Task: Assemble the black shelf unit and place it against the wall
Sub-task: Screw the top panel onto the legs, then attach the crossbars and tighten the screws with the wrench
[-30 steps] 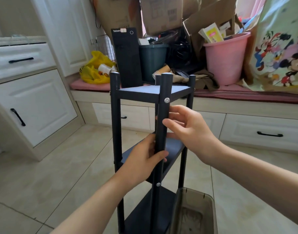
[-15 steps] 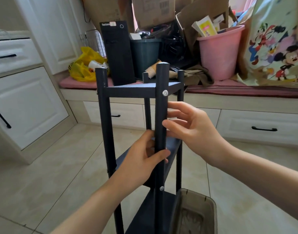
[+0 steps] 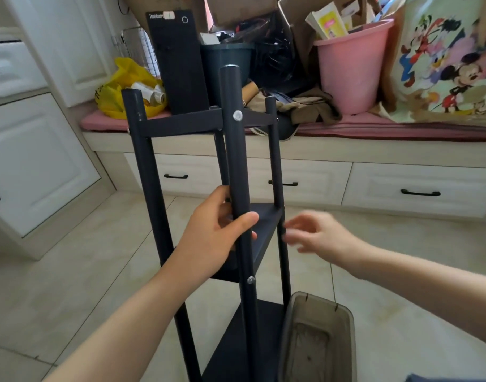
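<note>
Where the floor lies nearest, a tub point(image 3: 319, 340) stands just right of the shelf point(image 3: 181, 125), beside its bottom board.

Shelf: black, upright, three boards, four posts; mid-room, near the bench, not yet against a wall.

Grip, left hand point(image 3: 208, 238): fingers and thumb wrapped round the near post point(image 3: 235, 150), between middle and top boards.

Grip, right hand point(image 3: 316, 235): none; blurred, fingers loosely spread, just right of the middle board.

Far: bench point(image 3: 374, 128) carrying a bag point(image 3: 126, 86), a panel point(image 3: 178, 64) and a bucket point(image 3: 349, 70).

Risks, as judged: a tall, narrow frame held by one hand may tip or twist. Its foot may catch the tub when carried. A forward swing could knock the bench clutter.
</note>
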`<move>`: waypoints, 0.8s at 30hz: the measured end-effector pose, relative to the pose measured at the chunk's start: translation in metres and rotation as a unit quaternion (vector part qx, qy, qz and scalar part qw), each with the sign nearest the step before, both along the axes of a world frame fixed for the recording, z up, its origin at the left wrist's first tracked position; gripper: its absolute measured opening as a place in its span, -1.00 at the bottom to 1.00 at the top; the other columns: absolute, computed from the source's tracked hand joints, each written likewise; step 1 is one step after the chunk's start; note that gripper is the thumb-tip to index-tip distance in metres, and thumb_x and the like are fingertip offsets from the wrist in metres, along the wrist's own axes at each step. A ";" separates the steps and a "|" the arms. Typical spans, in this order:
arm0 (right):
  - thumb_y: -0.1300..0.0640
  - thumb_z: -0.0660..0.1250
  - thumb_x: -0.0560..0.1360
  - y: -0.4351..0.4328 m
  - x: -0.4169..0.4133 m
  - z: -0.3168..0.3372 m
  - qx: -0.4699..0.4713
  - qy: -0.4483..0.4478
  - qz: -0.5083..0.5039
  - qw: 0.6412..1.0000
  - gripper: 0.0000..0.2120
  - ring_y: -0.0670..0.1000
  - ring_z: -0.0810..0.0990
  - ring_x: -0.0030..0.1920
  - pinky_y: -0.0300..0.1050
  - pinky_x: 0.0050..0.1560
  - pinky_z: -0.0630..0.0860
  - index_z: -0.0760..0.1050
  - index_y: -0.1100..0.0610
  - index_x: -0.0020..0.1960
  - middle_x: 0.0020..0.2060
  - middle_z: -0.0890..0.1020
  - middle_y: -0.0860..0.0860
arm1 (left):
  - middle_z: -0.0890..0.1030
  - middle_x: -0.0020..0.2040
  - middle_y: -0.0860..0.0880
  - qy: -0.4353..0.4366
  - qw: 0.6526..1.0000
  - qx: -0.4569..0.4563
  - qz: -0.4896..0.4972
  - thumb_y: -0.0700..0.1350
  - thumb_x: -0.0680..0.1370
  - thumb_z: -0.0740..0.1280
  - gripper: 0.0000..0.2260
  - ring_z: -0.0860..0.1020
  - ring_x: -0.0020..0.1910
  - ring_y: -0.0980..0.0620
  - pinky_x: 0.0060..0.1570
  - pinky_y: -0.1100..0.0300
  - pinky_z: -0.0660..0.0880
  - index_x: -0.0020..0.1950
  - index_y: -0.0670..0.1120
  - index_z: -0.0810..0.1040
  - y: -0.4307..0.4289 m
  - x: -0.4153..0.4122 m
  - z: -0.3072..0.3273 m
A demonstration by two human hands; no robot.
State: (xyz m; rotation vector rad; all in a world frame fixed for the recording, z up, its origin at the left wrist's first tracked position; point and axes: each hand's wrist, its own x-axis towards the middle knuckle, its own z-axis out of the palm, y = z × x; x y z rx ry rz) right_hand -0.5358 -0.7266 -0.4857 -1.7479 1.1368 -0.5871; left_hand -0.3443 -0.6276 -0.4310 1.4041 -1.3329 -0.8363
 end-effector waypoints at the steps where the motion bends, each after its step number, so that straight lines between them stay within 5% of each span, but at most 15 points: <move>1: 0.13 0.36 0.57 -0.002 -0.003 -0.021 0.048 0.078 0.011 0.996 -0.90 0.02 0.65 -0.04 -0.08 0.00 0.61 0.56 0.07 0.08 -0.03 0.68 0.06 | 0.67 -0.03 -0.03 0.000 1.000 -0.001 0.000 -0.16 0.59 0.40 -0.82 0.71 -0.16 0.00 -0.13 0.12 0.68 0.15 0.01 0.51 0.000 0.000 0.000; 4: 0.02 0.29 0.60 -0.004 -0.012 -0.076 0.149 0.302 0.074 0.939 -0.74 0.01 0.57 -0.11 -0.17 -0.16 0.55 0.54 0.16 0.18 -0.02 0.63 0.07 | 0.67 -0.03 -0.01 -0.003 1.000 -0.006 -0.003 -0.15 0.60 0.39 -0.81 0.71 -0.15 0.01 -0.13 0.15 0.67 0.18 0.01 0.51 0.001 0.000 0.000; 6: -0.04 0.26 0.61 -0.001 -0.012 -0.100 0.173 0.374 0.102 0.905 -0.69 -0.02 0.57 -0.11 -0.21 -0.16 0.54 0.53 0.16 0.19 -0.07 0.61 0.01 | 0.67 -0.03 0.00 -0.005 1.000 -0.010 -0.003 -0.15 0.60 0.38 -0.82 0.71 -0.15 0.02 -0.13 0.15 0.67 0.18 0.03 0.51 0.000 -0.001 -0.001; 9: -0.03 0.23 0.62 0.006 -0.002 -0.135 0.194 0.371 0.082 0.905 -0.73 0.02 0.62 -0.07 -0.16 -0.10 0.58 0.53 0.15 0.13 -0.09 0.60 0.02 | 0.67 -0.03 0.00 -0.015 1.000 -0.015 0.005 -0.13 0.61 0.38 -0.83 0.71 -0.16 0.02 -0.11 0.10 0.68 0.16 0.05 0.50 0.000 0.000 -0.001; 11: -0.04 0.22 0.62 0.014 0.005 -0.164 0.188 0.358 0.063 0.912 -0.73 0.05 0.66 -0.10 -0.18 -0.24 0.56 0.49 0.16 0.10 -0.13 0.60 0.03 | 0.67 -0.03 0.00 -0.017 1.000 -0.014 0.007 -0.12 0.61 0.37 -0.83 0.71 -0.15 0.03 -0.11 0.09 0.68 0.18 0.03 0.50 -0.001 0.001 -0.001; 13: -0.10 0.18 0.64 0.027 0.010 -0.193 0.212 0.349 0.048 0.911 -0.59 0.10 0.64 -0.10 -0.14 -0.25 0.58 0.41 0.23 0.24 -0.03 0.59 0.09 | 0.66 -0.02 -0.01 -0.016 1.000 -0.015 0.008 -0.12 0.61 0.37 -0.81 0.71 -0.14 0.04 -0.14 0.14 0.67 0.21 0.01 0.48 -0.002 0.002 0.001; 16: -0.14 0.16 0.64 0.054 0.014 -0.225 0.268 0.331 0.023 0.904 -0.41 0.10 0.56 0.03 -0.11 -0.11 0.56 0.23 0.30 0.46 0.21 0.51 0.15 | 0.65 0.00 -0.02 -0.011 1.000 -0.007 0.002 -0.13 0.61 0.36 -0.80 0.70 -0.14 0.06 -0.20 0.25 0.64 0.22 0.03 0.47 -0.002 -0.001 0.001; 19: -0.11 0.25 0.62 0.071 0.016 -0.248 0.259 0.321 0.022 0.911 -0.29 0.15 0.45 0.36 -0.09 0.25 0.45 0.08 0.32 0.53 0.45 0.38 0.20 | 0.65 -0.01 -0.04 -0.007 1.000 -0.004 0.002 -0.13 0.61 0.36 -0.78 0.71 -0.14 0.05 -0.21 0.25 0.64 0.24 0.01 0.47 -0.002 -0.002 0.001; 24: 0.06 0.26 0.62 0.071 0.021 -0.244 0.238 0.325 0.069 0.913 -0.56 0.12 0.50 0.30 -0.18 0.05 0.47 0.28 0.28 0.39 0.31 0.48 0.15 | 0.66 -0.01 -0.04 -0.007 1.000 -0.005 0.005 -0.13 0.61 0.36 -0.78 0.71 -0.14 0.05 -0.21 0.25 0.64 0.24 0.00 0.46 -0.003 -0.003 0.001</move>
